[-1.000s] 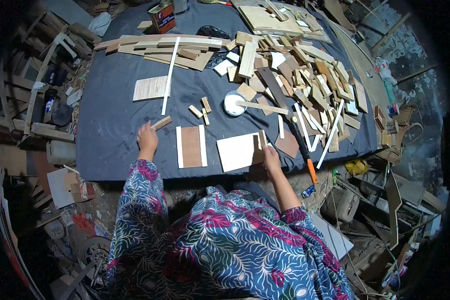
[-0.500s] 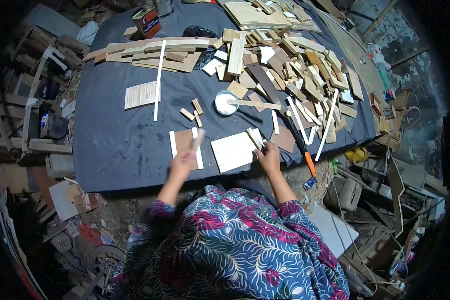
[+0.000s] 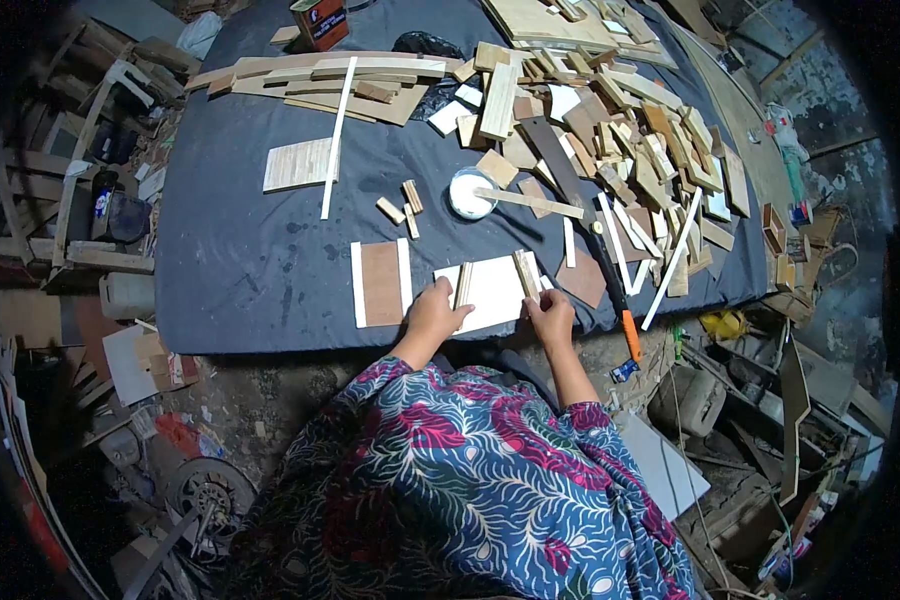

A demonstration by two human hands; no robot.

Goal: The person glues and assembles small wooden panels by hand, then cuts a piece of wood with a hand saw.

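Toward the back of a dark cloth we see a red can, a black plastic bag to its right. Off the cloth, we find a wheel at lower left and a jerrycan at lower right.

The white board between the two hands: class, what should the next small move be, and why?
Probably ease the left wooden strip outward with the left hand, toward the left edge of the white board: white shows beyond that strip, while the right wooden strip lies nearer the opposite edge, with the right hand at its lower end.
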